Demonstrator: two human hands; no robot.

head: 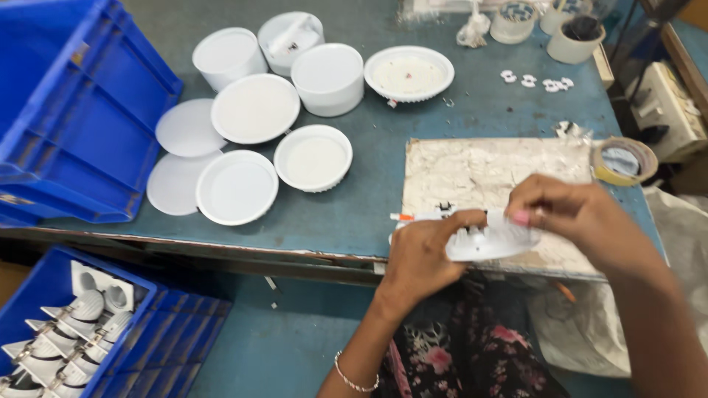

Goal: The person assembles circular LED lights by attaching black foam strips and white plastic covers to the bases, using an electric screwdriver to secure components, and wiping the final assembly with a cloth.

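Note:
My left hand point(422, 254) grips a round white finned lamp housing point(493, 239) from below, just above the near table edge. My right hand point(564, 210) pinches the housing's upper right rim with its fingertips. Both hands hover over a worn, foil-covered board point(479, 166) on the teal table point(369, 206). A thin white pen-like tool with an orange band point(413, 217) lies on the board next to my left hand.
Several round white lamp housings and discs point(254, 108) lie at the table's middle left. A large blue crate point(66, 110) stands at left; a lower blue crate point(81, 317) holds white fittings. A tape roll point(624, 161), small white clips point(537, 80) and cups point(575, 37) sit far right.

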